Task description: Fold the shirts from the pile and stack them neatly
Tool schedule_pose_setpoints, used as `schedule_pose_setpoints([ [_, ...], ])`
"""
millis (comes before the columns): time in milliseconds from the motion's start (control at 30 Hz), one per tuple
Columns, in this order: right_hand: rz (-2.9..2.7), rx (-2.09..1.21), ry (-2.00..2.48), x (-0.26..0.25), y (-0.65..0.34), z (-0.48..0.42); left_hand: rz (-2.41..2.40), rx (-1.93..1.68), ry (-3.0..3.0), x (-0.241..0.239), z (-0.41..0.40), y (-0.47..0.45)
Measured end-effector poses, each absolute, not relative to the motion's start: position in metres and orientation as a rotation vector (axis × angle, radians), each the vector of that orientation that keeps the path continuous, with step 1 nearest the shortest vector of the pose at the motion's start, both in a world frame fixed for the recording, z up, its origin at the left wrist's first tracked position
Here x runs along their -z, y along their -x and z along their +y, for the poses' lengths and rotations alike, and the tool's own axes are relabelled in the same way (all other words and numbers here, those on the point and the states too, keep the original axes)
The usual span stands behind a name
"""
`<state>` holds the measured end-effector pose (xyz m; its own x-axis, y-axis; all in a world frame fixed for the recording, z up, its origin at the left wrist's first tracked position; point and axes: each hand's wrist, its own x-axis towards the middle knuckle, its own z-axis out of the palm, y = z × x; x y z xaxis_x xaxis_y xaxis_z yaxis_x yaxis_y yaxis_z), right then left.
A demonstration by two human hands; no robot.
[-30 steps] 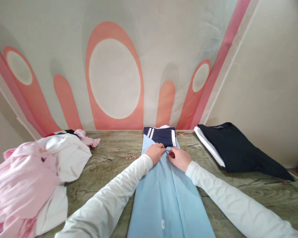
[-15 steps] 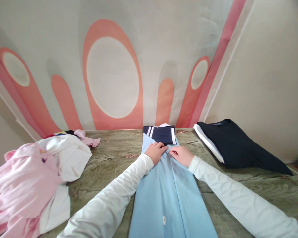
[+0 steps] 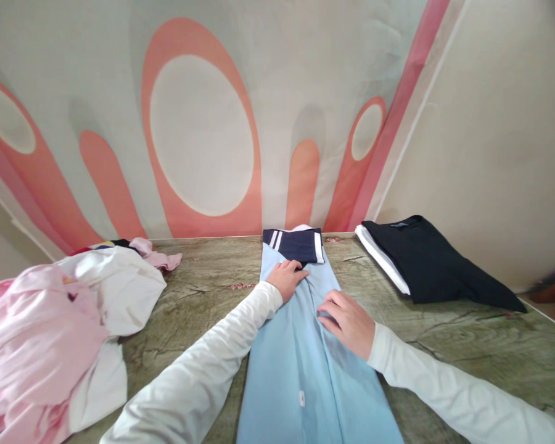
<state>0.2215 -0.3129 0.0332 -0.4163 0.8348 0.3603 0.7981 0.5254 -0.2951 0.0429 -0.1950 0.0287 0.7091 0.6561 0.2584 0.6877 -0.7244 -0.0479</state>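
Note:
A light blue garment (image 3: 305,370) lies lengthwise down the middle of the wood-grain table (image 3: 203,308), folded narrow, with a navy collar (image 3: 296,243) striped in white at its far end. My left hand (image 3: 287,279) rests flat on the blue fabric just below the collar, fingers stretched out. My right hand (image 3: 349,320) lies lower down on the cloth near its centre seam, fingers together and pressing on the fabric. Both arms wear white sleeves.
A heap of pink and white clothes (image 3: 50,333) covers the table's left side. A folded black garment (image 3: 430,262) over a white one lies at the back right. The painted wall (image 3: 203,135) stands right behind the table.
My right hand has slid back toward me along the garment, away from the collar. My left hand stays near the collar. The camera tilted slightly.

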Motion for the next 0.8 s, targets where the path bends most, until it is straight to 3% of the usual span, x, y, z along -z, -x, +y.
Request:
schedule_pose_setpoints([
  [367,-2.191,-0.28,1.588,-0.035,-0.209,-0.314,-1.088,0.395,2.791,-0.025,-0.192,-0.042],
  [800,-2.29,-0.463,1.292,-0.039,-0.223,-0.336,-1.057,0.348,2.831,-0.033,-0.205,-0.041],
])
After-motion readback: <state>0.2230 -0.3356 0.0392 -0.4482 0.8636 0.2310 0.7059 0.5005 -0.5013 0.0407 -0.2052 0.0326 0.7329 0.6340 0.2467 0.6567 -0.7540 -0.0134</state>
